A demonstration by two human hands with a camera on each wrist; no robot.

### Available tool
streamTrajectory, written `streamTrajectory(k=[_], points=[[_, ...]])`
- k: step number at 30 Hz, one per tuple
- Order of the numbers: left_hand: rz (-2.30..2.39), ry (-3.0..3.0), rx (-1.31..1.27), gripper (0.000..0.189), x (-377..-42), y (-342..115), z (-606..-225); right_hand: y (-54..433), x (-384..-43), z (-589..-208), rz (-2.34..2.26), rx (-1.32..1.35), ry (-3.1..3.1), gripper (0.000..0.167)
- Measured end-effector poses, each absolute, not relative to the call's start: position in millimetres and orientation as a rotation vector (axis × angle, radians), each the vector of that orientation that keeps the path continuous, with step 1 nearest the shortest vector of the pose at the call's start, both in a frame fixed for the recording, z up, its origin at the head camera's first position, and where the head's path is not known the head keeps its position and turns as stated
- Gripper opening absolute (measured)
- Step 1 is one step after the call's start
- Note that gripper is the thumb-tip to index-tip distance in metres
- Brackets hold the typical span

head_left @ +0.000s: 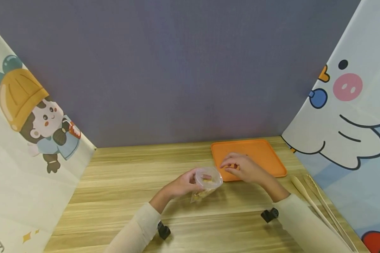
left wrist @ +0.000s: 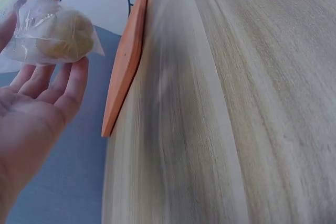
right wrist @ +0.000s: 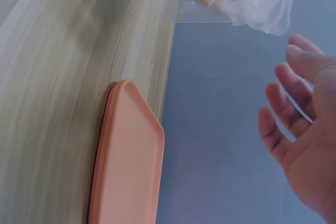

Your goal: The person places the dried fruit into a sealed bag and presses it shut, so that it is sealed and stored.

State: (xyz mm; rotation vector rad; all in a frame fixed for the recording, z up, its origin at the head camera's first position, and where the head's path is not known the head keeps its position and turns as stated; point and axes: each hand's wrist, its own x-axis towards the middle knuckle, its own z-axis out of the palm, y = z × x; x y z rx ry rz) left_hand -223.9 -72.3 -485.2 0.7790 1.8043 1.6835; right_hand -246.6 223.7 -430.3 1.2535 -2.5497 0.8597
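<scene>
A clear plastic bag (head_left: 206,189) with its mouth spread upward sits in my left hand (head_left: 181,183), which grips its side above the table. Inside the bag, a tan, lumpy piece of food (left wrist: 65,35) shows through the plastic; its exact kind is unclear. Left fingers curl under the bag in the left wrist view, with the thumb on the other side. To the right of the bag, my right hand (head_left: 242,168) hovers over the near edge of an orange tray (head_left: 263,151). Its fingers are loosely bent, and the right wrist view shows nothing held in them.
A long wooden utensil (head_left: 310,199) and a pair of pale tongs (head_left: 323,201) lie along the table's right edge. A grey wall (head_left: 164,77) rises behind the wooden table (head_left: 123,175), and printed cloth panels stand on both sides.
</scene>
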Motion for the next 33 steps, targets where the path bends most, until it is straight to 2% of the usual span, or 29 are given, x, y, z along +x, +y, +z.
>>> streamTrajectory(k=[6,20,27,33], points=[[1.64,1.769,0.817,0.062,-223.7,-73.0,-487.9,217.1,-245.9,-428.2,0.873,1.367,-2.594,0.019],[1.591,1.658,0.896,0.057,-227.7,-75.9,-491.5,209.1,-243.8,-434.7,0.973,1.513,-2.544,0.008],[1.612,1.696,0.862,0.054,-226.9,-78.2,-491.8,207.0,-240.1,-438.1,1.02,1.405,-2.489,0.003],[1.593,1.856,0.706,0.05,-226.0,-78.5,-494.5,206.9,-236.9,-438.3,1.086,1.214,-2.449,0.008]])
